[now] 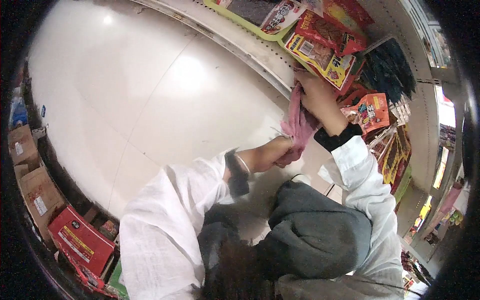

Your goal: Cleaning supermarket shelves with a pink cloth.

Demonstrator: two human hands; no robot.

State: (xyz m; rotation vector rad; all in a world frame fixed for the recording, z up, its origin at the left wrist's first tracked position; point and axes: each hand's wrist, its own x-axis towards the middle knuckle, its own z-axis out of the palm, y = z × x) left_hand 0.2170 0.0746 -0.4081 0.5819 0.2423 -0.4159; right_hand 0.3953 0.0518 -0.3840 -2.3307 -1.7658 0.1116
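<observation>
A pink cloth [298, 122] stretches between my two hands beside the front edge of a low shelf. My left hand [274, 154] is closed around the cloth's lower end. Farther up, at the shelf edge, my right hand [318, 95] grips the upper end, its fingertips partly hidden. Just beyond the right hand lies a yellow and red snack packet [320, 60], with a red packet [332, 32] overlapping it. An orange pouch [372, 112] rests on the shelf to the right of my right wrist.
The low shelf's pale metal edge [235, 47] runs diagonally past the hands. A yellow-green tray [245, 27] holds packets at the far end; dark packets [387, 67] stand behind. Cardboard boxes [42, 195] and a red box [81, 239] line the left side. Pale tiled floor [135, 100] lies between.
</observation>
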